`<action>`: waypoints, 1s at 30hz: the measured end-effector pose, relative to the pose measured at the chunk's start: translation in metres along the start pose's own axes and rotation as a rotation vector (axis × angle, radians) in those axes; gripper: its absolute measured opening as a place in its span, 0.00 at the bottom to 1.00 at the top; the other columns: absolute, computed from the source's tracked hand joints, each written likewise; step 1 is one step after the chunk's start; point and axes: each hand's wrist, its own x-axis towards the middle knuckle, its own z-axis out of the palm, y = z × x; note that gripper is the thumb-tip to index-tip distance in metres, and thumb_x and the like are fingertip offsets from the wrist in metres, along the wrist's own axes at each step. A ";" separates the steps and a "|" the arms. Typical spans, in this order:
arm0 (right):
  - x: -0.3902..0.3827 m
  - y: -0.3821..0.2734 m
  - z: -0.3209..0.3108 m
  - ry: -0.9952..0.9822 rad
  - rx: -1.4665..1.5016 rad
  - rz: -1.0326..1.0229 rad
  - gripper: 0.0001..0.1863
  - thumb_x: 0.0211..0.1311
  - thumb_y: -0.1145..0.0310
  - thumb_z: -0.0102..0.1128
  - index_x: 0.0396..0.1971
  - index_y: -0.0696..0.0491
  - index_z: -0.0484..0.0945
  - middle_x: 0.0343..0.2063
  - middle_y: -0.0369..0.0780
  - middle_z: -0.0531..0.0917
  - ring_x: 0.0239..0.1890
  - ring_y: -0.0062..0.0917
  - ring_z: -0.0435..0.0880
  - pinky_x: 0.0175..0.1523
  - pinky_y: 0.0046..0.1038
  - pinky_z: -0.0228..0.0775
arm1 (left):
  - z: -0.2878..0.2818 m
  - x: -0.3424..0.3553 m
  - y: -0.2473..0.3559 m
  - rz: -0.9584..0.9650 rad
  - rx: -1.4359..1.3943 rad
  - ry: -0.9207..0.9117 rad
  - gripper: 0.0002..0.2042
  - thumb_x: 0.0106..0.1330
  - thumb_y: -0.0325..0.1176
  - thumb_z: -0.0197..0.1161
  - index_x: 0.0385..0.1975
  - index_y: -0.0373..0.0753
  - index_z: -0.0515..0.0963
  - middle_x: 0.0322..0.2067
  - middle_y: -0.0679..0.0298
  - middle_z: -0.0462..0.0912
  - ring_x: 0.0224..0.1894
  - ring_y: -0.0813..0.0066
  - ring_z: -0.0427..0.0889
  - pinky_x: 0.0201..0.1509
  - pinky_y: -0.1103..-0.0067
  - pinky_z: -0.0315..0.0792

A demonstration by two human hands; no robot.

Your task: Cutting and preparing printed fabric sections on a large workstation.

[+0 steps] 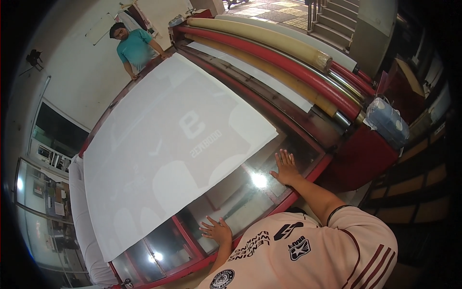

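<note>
the left hand and right hand rest palm down on the glass tabletop, each grip spread flat, near the large white sheet.

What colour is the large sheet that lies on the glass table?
The large sheet is white with faint grey areas; the head view shows it best.

Between the left grip and the right grip, the glass table is bare, so a hand can pass there. Ahead of both grips lies the white sheet; farther beyond the right grip, the long rollers make a barrier.
</note>
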 end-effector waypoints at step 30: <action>-0.002 0.002 0.001 -0.008 0.026 -0.019 0.50 0.70 0.35 0.43 0.77 0.56 0.40 0.78 0.52 0.35 0.80 0.43 0.28 0.79 0.48 0.18 | -0.003 -0.001 0.001 -0.037 -0.013 -0.016 0.37 0.75 0.54 0.45 0.78 0.42 0.45 0.76 0.36 0.38 0.77 0.29 0.33 0.75 0.41 0.29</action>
